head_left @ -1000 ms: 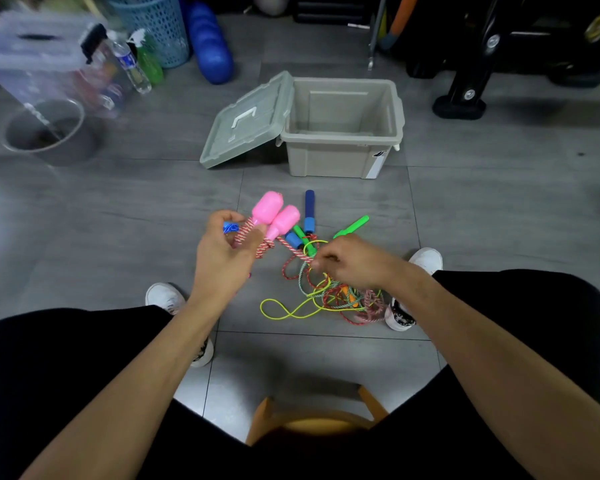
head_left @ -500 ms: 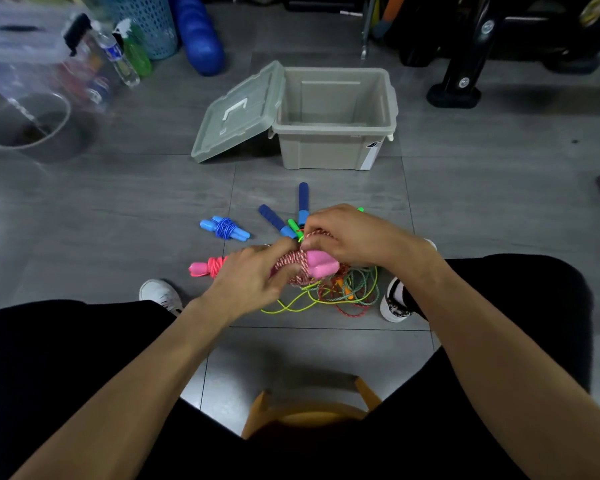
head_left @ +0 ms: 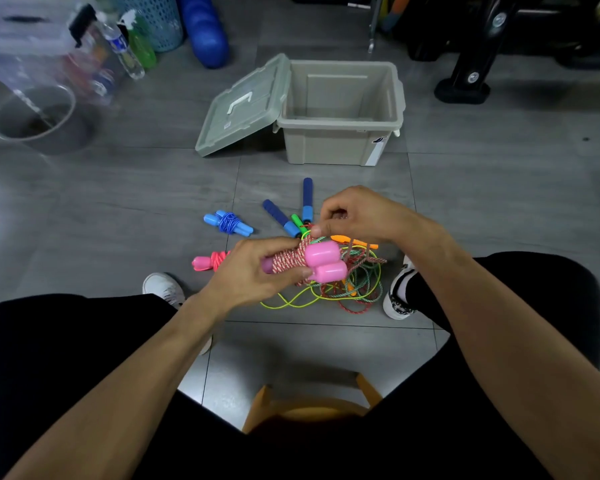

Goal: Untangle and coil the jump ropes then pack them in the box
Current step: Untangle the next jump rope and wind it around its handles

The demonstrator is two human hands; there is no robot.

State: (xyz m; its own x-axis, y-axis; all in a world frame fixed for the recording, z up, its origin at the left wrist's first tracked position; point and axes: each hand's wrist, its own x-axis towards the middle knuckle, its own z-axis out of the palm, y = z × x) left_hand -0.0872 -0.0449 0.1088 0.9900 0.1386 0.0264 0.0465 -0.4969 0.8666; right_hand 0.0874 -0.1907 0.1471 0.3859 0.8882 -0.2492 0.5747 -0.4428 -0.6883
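Rope bundle (head_left: pixel 293 263): center frame, clamped in left hand (head_left: pixel 253 271) fingers
Right hand (head_left: pixel 357 213): pinching rope end above bundle
Change: pink handles (head_left: pixel 324 263) now point right

Two hands (head_left: pixel 257 271) (head_left: pixel 364 213) showing; one box (head_left: pixel 329 147) sitting open, one lid (head_left: pixel 246 105) leaning beside; three coiled ropes showing: light blue (head_left: pixel 228 223), coral pink (head_left: pixel 210 261), pink-handled (head_left: pixel 305 263); one tangled pile (head_left: pixel 347 289) lying; two dark blue handles (head_left: pixel 280 218) (head_left: pixel 307 199); two shoes (head_left: pixel 163 287) (head_left: pixel 399 296) showing.

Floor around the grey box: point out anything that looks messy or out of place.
A tangled heap of yellow, green and red ropes lies between the shoes, unsorted. The grey plastic box is empty, its lid leaning open against its side. Two coiled ropes, light blue and pink, lie unpacked.
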